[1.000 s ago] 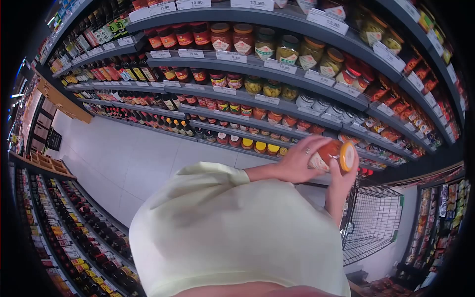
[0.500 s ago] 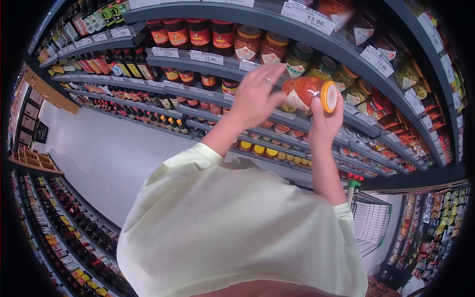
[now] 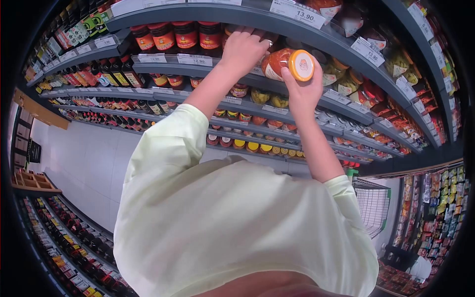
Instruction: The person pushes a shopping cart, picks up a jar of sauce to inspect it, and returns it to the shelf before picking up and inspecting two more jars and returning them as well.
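Note:
My right hand is wrapped around a glass jar of red chili sauce, tilted with its orange lid toward me. A white label shows on the jar's side. To its left, my left hand reaches into the shelf among the jars, back of the hand up and a ring on one finger. Its fingers stretch forward, slightly apart, with the tips hidden under the upper shelf edge. Red-labelled jars with red lids stand just left of that hand.
A price-tagged shelf edge runs below the left hand, another above it. Jars of green pickles stand to the right. Lower shelves hold more jars and bottles. A wire shopping cart is at right, on the tiled floor.
My left hand has left the held jar's side and moved left and up into the shelf. My right hand has carried the jar left and up, turning its lid more toward me.

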Available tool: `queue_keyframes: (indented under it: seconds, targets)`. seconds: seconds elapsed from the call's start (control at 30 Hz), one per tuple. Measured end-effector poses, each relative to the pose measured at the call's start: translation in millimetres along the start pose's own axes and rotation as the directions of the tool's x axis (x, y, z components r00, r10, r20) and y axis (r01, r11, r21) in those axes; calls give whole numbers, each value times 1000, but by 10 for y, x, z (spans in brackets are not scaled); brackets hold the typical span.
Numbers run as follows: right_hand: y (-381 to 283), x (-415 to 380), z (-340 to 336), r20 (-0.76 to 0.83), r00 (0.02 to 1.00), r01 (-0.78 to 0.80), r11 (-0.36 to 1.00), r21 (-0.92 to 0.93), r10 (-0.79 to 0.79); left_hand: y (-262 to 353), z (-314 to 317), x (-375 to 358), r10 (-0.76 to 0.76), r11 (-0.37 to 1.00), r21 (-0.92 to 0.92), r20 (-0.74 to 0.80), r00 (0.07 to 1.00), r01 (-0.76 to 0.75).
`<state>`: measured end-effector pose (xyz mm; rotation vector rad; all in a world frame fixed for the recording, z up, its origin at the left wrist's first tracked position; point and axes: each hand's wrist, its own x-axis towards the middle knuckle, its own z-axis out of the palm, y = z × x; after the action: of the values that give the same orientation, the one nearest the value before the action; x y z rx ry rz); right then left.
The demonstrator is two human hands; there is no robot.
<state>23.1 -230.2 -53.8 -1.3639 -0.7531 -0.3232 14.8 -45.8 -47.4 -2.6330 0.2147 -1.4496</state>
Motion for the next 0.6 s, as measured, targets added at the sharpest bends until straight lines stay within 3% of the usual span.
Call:
queue_keyframes:
  seconds: [0.03,0.17,0.27,0.4,0.6]
  targets:
    - [7,15,3,1,1000,9,996,-89,-9,-14,19,21,9,1000,25,123,992,-12]
    - [63,79,50,-17,999,49,989,-141,-52,-24,89,78,6,1000,14,59,998,-6]
    - [116,155,58,-17,998,58,980,-191,-63,-66,181,155,19,988,152,66,998,-29]
    - [122,220,63,16,995,98,943,-317,-98,-98,173,283,35,978,200,120,992,-59]
    - [165,252,121,37,998,57,934,-352,-47,-152,254,282,7,962,268,168,986,-52]
